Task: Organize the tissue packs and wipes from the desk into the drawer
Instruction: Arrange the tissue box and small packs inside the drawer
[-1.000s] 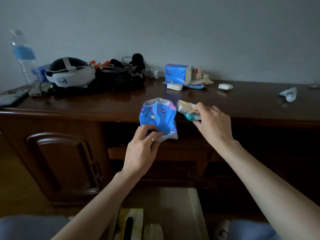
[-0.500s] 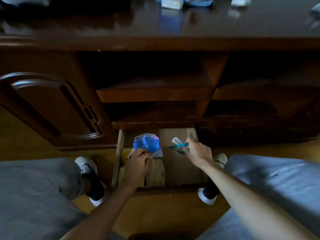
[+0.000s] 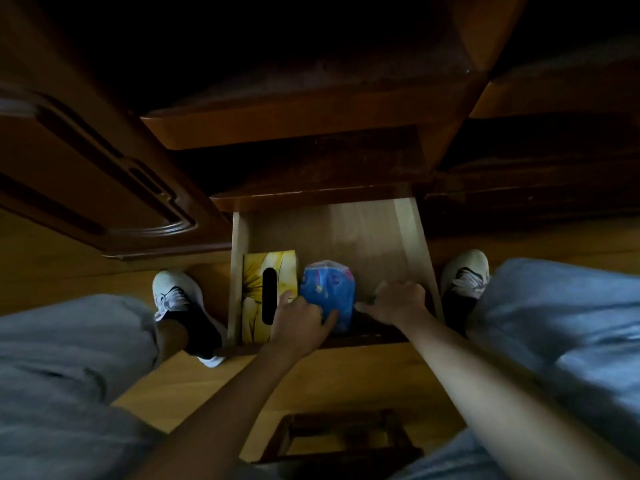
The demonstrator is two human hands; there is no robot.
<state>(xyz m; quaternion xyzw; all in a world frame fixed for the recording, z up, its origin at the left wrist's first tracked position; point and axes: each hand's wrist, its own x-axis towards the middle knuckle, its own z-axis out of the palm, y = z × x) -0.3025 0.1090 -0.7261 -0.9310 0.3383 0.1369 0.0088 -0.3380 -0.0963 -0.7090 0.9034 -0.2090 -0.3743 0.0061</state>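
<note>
The light wooden drawer [image 3: 412, 237] is pulled out low between my feet. Along its left wall lies a yellow flowered tissue box [image 3: 252, 292]. Beside it stands a blue tissue pack [image 3: 327, 289], which my left hand [image 3: 301, 320] grips at its near end. My right hand [image 3: 398, 303] is down in the drawer's front right corner with its fingers curled. The small wipes pack is almost wholly hidden under that hand; only a pale corner shows.
Dark wooden shelves [image 3: 284, 129] overhang the drawer's back. A cabinet door [image 3: 104, 174] stands at the left. My shoes [image 3: 173, 296] and grey-trousered legs flank the drawer. A wooden stool [image 3: 339, 434] sits near the bottom edge. The far half of the drawer floor is bare.
My view has tipped from the desk top down onto the drawer. Both hands have lowered into it, carrying the blue pack beside the yellow box and the small pack to the right front corner.
</note>
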